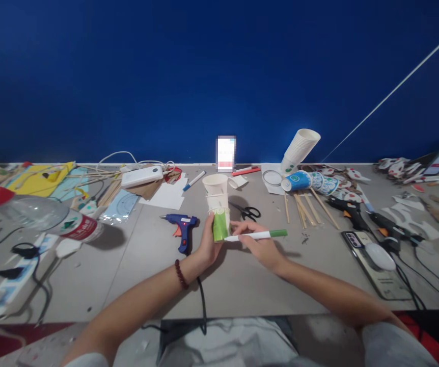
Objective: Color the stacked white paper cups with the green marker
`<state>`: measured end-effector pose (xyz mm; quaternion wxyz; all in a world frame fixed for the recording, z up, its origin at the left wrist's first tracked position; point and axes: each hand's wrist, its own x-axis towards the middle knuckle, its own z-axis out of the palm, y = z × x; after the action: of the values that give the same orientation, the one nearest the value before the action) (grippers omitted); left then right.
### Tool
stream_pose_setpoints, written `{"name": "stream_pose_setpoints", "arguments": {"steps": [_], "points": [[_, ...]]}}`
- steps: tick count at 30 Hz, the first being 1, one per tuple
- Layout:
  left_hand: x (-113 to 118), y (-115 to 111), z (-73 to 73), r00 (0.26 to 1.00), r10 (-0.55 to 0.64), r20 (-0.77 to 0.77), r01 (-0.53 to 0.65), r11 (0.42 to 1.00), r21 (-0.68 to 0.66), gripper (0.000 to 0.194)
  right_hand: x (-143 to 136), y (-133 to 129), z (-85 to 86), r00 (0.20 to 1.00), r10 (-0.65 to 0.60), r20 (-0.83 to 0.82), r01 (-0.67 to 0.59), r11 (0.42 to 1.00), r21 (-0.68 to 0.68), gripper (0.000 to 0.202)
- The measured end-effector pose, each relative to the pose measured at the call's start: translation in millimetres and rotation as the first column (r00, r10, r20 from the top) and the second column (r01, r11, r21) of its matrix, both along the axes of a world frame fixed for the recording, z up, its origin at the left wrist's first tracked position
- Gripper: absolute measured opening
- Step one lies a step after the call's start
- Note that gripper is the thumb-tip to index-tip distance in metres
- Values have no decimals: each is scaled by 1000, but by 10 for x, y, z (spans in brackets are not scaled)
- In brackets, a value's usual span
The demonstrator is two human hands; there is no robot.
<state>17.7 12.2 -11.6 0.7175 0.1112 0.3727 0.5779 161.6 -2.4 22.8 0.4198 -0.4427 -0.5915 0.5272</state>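
Note:
My left hand (pixel 209 244) is wrapped round the lower part of a tower of joined white paper cups (pixel 217 201). The bottom cup (pixel 220 226) of this tower is coloured green over much of its visible side. Held in my right hand (pixel 259 247) is a white marker (pixel 256 236) with a green end pointing right. Its tip meets or nearly meets the green cup near the lower edge. Some right-hand fingers rest close beside the cup. Left of my left hand lies a blue hot glue gun (pixel 182 227), and black scissors (pixel 249 211) lie behind my right hand.
A plastic bottle (pixel 51 214) lies at the left near a power strip (pixel 21 275). Stacked white cups (pixel 299 148) lean at the back, beside blue cups (pixel 298 181) and wooden sticks (pixel 307 209). A phone (pixel 372 265) lies right; a lit screen (pixel 226 153) stands behind.

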Motion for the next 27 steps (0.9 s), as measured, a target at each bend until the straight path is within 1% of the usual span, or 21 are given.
{"name": "stream_pose_setpoints", "arguments": {"steps": [3,6,9,13,17,23,27], "points": [[-10,-1,-17,1000,-17,5,17,1000,-16,41,-6,6,-22,1000,-21,4,21,1000,20,7],[-17,-3,-41,1000,-31,1,31,1000,-1,42,-8,13,-34,999,-41,27,40,999,28,8],[-12,-2,-47,1000,-22,-8,22,1000,10,42,1,12,-23,999,-21,34,20,999,34,7],[6,0,-21,1000,26,-2,-26,1000,18,39,13,4,5,999,6,43,-7,1000,30,6],[7,-1,-12,1000,16,-4,-16,1000,6,40,9,6,10,999,6,31,-7,999,33,5],[-21,2,-68,1000,-21,-9,21,1000,7,41,-2,17,-14,999,-28,26,28,999,22,7],[-9,6,-48,1000,6,-2,-6,1000,6,41,3,5,-6,1000,3,28,-3,1000,23,5]]}}
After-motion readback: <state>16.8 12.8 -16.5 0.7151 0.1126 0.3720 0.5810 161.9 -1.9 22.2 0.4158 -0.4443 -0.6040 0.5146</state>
